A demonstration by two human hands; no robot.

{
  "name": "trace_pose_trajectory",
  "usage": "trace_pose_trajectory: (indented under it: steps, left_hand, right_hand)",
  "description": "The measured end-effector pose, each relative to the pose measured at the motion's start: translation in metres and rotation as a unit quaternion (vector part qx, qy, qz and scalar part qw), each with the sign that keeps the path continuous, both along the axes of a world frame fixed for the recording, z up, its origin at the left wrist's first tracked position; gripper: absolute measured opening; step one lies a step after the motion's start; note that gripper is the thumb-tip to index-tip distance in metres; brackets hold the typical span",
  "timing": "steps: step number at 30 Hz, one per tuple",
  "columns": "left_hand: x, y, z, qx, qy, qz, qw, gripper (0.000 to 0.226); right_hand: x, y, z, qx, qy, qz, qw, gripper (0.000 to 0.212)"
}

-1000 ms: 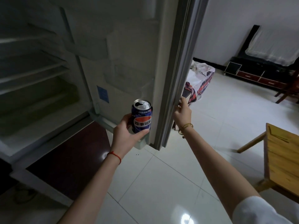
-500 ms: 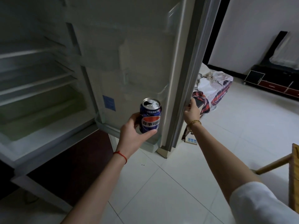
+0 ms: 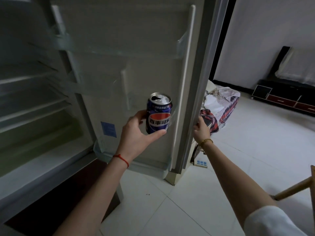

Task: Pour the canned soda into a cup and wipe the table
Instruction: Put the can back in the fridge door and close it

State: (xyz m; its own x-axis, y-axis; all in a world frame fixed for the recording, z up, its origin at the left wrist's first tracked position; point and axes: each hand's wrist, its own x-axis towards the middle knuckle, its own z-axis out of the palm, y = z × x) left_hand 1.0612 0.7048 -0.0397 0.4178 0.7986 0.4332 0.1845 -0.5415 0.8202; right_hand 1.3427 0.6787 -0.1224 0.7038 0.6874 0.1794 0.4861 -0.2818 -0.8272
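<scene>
Vs 0.5 s ago: the door [image 3: 136, 82] fills more of the view and faces the camera more squarely, the table [image 3: 293, 188] has slid almost out at right, only a wooden leg and edge show. Both hands keep their holds.

Left hand [image 3: 136, 133] wraps the can [image 3: 158, 114]: thumb across the lower front, fingers curled behind. The can is upright, just in front of the door's inner liner, above the bottom door bin. Blue glossy cylinder, red-white-blue logo, silver top with the opening already popped. Red string on the left wrist.

Right hand [image 3: 201, 128], right of the can, fingers curled round the door's outer edge; gold bracelet on the wrist. The liner is matte pale plastic with moulded ribs. Glossy white tile floor [image 3: 255, 142] under both arms. Left of the grip: fridge [image 3: 30, 99] shelves.
</scene>
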Motion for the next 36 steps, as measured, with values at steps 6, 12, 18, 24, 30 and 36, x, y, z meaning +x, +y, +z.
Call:
trace_pose_trajectory:
  steps: [6,12,18,24,30,36]
  left_hand:
    - [0.018,0.045,0.039,0.034,0.014,0.010,0.999,0.055]
    - [0.046,0.084,0.044,0.022,0.054,-0.015,0.998,0.053]
    - [0.066,0.116,0.037,0.011,0.113,-0.027,0.993,0.062]
    - [0.077,0.130,0.034,0.001,0.144,-0.027,0.989,0.073]
    - [0.081,0.132,0.037,0.004,0.168,-0.042,0.985,0.056]
    - [0.085,0.130,0.035,0.019,0.196,-0.028,0.980,0.053]
  right_hand:
    - [0.014,0.013,-0.005,0.001,-0.011,-0.005,1.000,0.040]
    - [0.026,0.022,-0.008,-0.002,-0.014,0.003,1.000,0.039]
    - [0.038,0.034,-0.012,-0.002,-0.007,0.007,1.000,0.041]
    - [0.046,0.043,-0.014,0.004,-0.014,0.011,1.000,0.045]
    - [0.054,0.051,-0.019,0.011,-0.006,0.007,1.000,0.049]
    - [0.058,0.054,-0.022,0.007,-0.010,0.006,1.000,0.052]
